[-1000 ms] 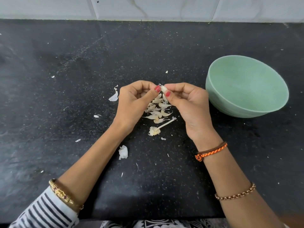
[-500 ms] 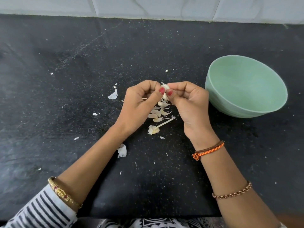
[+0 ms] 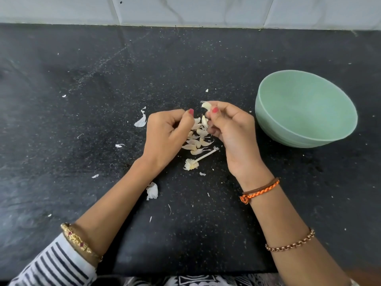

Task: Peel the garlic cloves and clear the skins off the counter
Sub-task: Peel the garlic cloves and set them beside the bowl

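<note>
Toward the left edge of the black surface (image 3: 61,124), scattered white flecks of skin; nearer the middle, a curled skin scrap (image 3: 141,121) lying just left of the left hand, and a crumpled skin piece (image 3: 152,190) beside the left forearm toward the near edge; striped sleeve (image 3: 51,265) and gold bangle (image 3: 77,241) at the near left corner.

Left hand (image 3: 167,135) over the middle of the surface, fingers curled in, thumb and forefinger tips pressed together at the red nail; cannot tell whether that grip pinches a sliver of skin or nothing at all.

Between the two hands, a pile of garlic cloves (image 3: 196,139) flat on the surface, some partly hidden under the left fingers; just nearer the near edge, a garlic stem (image 3: 198,159) with its frayed root end, apart from both hands.

Right hand (image 3: 233,129) just right of the pile, grip clenched on a held clove (image 3: 206,105) pinched between thumb and forefinger, raised above the pile and tilted; a second pale piece dangling under those fingertips, unclear if skin or clove; orange braided band (image 3: 260,191) and chain bracelet (image 3: 290,243) on that forearm.

Toward the right edge, a green bowl (image 3: 268,120) upright, near the right hand but not touching it.
</note>
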`<state>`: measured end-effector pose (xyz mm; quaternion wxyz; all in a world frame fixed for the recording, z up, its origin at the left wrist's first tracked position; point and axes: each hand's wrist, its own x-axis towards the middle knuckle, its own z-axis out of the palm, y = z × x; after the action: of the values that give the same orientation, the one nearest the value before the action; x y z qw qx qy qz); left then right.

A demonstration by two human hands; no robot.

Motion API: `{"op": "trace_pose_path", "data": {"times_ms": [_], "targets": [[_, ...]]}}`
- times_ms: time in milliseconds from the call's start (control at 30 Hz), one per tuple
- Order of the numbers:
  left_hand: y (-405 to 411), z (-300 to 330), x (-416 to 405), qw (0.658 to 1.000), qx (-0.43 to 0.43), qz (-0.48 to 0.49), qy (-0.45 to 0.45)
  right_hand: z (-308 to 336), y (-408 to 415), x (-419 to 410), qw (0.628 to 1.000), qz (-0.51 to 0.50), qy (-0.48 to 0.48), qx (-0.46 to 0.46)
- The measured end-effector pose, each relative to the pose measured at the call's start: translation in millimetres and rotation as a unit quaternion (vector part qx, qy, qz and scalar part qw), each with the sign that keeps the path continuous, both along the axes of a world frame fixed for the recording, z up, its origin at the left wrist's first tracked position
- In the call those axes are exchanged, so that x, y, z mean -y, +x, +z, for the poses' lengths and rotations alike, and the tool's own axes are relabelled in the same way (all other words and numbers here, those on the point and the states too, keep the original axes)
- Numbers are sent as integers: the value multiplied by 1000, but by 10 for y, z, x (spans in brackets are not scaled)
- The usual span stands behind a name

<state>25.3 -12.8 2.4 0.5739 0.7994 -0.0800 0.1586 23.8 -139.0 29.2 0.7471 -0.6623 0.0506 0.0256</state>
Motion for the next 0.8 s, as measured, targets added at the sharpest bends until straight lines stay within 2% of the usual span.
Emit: {"op": "trace_pose_path", "data": {"times_ms": [167, 367, 800], "targets": [[17, 8, 2, 1000, 1, 29, 9, -25, 24, 37, 997, -6, -54, 59], [-21, 64, 20, 996, -18, -29, -78, -65, 17, 29, 994, 7, -70, 83], [-12, 102, 17, 992, -25, -50, -109, -166, 84, 48, 978, -34, -151, 142]]}}
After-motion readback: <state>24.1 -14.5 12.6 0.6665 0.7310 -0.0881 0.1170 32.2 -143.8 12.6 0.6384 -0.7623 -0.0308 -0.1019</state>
